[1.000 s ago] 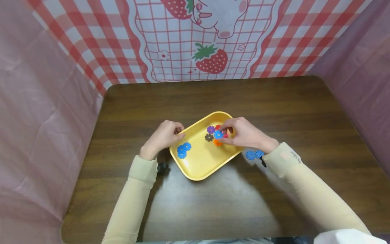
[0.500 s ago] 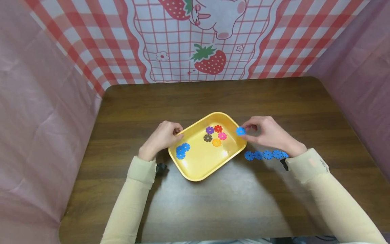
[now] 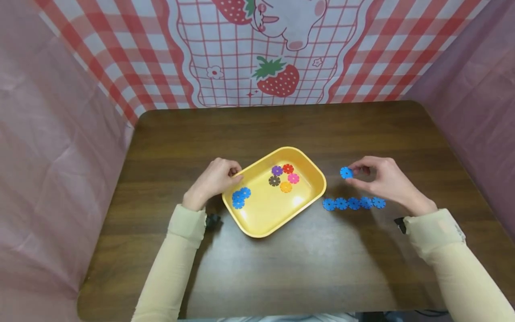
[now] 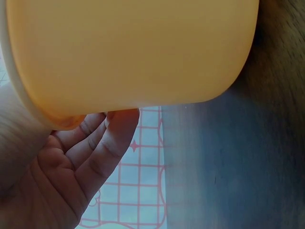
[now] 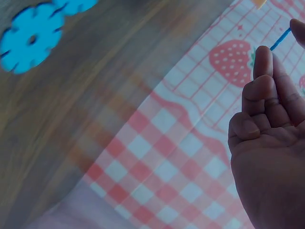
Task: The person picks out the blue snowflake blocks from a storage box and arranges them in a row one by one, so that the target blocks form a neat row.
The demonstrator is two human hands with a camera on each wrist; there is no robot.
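Note:
My right hand (image 3: 380, 179) pinches a blue interlocking disc (image 3: 346, 172) between thumb and fingertips, to the right of the yellow tray (image 3: 257, 233). In the right wrist view this disc (image 5: 280, 39) shows edge-on as a thin blue line. Below the hand, a row of several blue discs (image 3: 353, 204) lies on the table. My left hand (image 3: 215, 181) grips the tray's left rim, thumb over the edge and fingers along the outer wall (image 4: 133, 57). Inside the tray lie a small blue pile (image 3: 239, 197) and single purple (image 3: 277, 170), red, brown, pink and orange discs.
The brown wooden table (image 3: 257, 281) has rounded corners. A red-and-white checked cloth (image 3: 153, 67) with strawberries hangs behind it. Pink fabric (image 3: 60, 156) covers both sides.
My right hand has lifted one blue disc out of the tray and carried it right, past the tray's rim. The row of blue discs has come fully into sight. My left hand stays put.

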